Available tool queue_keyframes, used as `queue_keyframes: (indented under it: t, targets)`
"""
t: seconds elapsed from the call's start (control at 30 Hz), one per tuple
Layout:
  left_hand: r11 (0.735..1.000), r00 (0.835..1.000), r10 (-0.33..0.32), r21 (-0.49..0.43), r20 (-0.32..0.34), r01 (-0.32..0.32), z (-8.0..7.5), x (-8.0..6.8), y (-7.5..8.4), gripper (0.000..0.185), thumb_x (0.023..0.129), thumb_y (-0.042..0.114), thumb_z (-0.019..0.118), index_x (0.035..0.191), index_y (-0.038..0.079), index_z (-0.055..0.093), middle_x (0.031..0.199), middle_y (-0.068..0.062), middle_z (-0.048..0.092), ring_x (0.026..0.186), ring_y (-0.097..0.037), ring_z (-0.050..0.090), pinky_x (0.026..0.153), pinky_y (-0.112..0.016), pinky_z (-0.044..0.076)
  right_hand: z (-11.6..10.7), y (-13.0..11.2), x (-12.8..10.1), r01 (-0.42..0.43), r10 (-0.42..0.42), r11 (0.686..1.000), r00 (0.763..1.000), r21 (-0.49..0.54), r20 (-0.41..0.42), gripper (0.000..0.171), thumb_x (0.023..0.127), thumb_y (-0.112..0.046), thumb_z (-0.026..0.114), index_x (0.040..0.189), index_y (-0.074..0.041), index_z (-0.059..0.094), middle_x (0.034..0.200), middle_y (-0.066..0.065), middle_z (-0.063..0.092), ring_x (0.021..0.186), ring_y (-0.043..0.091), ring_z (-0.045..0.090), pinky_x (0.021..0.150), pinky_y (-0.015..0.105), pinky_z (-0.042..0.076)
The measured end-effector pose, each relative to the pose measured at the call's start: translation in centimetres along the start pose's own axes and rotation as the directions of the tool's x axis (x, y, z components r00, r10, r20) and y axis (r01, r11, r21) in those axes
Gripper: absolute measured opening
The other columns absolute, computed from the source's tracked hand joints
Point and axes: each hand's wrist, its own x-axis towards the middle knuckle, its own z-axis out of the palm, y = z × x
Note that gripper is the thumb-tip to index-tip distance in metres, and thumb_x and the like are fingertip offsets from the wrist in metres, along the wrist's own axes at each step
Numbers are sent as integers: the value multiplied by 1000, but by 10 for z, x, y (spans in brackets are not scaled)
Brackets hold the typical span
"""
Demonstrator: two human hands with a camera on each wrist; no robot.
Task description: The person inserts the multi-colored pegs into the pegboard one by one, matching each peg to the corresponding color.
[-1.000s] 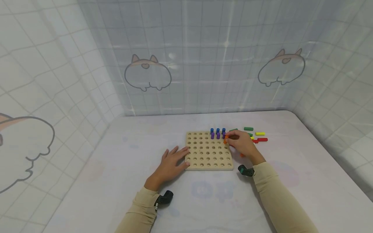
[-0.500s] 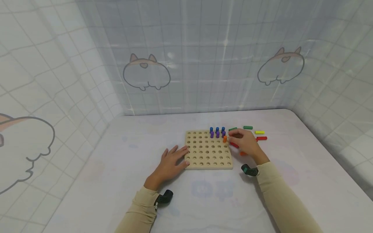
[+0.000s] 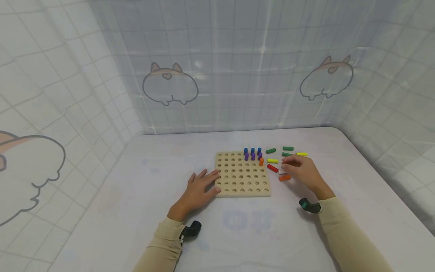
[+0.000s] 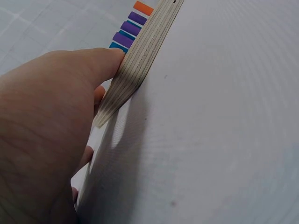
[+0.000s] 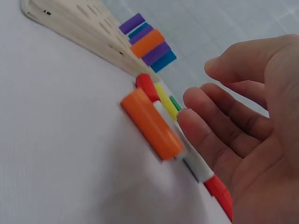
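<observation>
My left hand point(image 3: 197, 192) rests with spread fingers on the left edge of a wooden pegboard point(image 3: 244, 194). In the left wrist view the thumb point(image 4: 105, 65) lies against the board's edge. Blue pegs point(image 3: 252, 150) and purple pegs point(image 3: 253, 156) stand in two rows at its far right, with a lone orange peg point(image 3: 261, 162) in front of them. My right hand point(image 3: 304, 173) is over the loose pegs right of the board, holding nothing; a gap shows between thumb and fingers. Just beside its fingertips lie a white peg point(image 3: 281, 172) and another orange peg point(image 5: 152, 123).
Other loose pegs lie on the white-covered table point(image 3: 244, 241): red point(image 3: 272, 168), yellow point(image 3: 272, 161) and several green ones point(image 3: 270, 150). A second yellow peg point(image 3: 301, 154) lies farther right. Tile-patterned curtains point(image 3: 238, 75) enclose the table's back and sides.
The right hand has let go of the orange peg, which now stands in the board, and has moved right over the loose pegs. The left hand stays put.
</observation>
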Motion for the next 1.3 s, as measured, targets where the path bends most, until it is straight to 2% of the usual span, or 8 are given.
queue_keyframes:
  t: [0.27,0.5,0.77,1.03,1.17,1.3]
  targets:
    - [1000,1000,-5,0,1,5,1,2,-1,59,102,46,54,154,20,45,160,10,34,151,-32,19,116,-63,2,-8,6,-10,-22,22,999,1000,-42,-3,31,97,-28,68,122,-8,67,124,9,65,114,28,57,97,47,47]
    - [1000,1000,7,-16,-1,-7,1,1,0,59,102,46,55,154,19,44,160,9,34,151,-33,19,116,-64,1,-11,10,-19,-55,59,989,998,-135,28,27,98,-28,68,119,-11,70,125,10,64,113,30,56,91,44,52]
    - [1000,1000,3,-13,2,-3,1,0,-1,60,101,46,55,154,19,44,160,9,34,151,-32,18,116,-64,1,-3,8,-19,-12,26,977,998,-215,64,24,93,-28,74,112,-14,75,119,8,67,107,28,59,92,48,53]
    - [1000,999,19,-8,-31,-19,3,0,-1,59,101,44,57,152,17,47,159,7,37,150,-35,21,115,-65,3,4,6,-20,26,-8,965,997,-262,71,18,91,-23,76,107,-16,76,112,4,69,99,24,61,87,43,55]
    - [1000,999,23,-15,-29,-23,1,-1,0,59,101,44,56,152,17,47,159,7,37,150,-35,21,115,-65,3,7,5,-19,53,-35,956,997,-288,70,16,90,-20,77,106,-15,77,110,5,69,101,26,61,89,46,54]
    - [1000,1000,16,-6,-11,-16,1,-1,-1,59,102,46,55,153,19,45,159,8,35,150,-34,20,116,-64,2,7,6,-20,31,-16,966,998,-258,60,18,91,-23,76,108,-16,76,114,5,69,106,27,59,92,48,53]
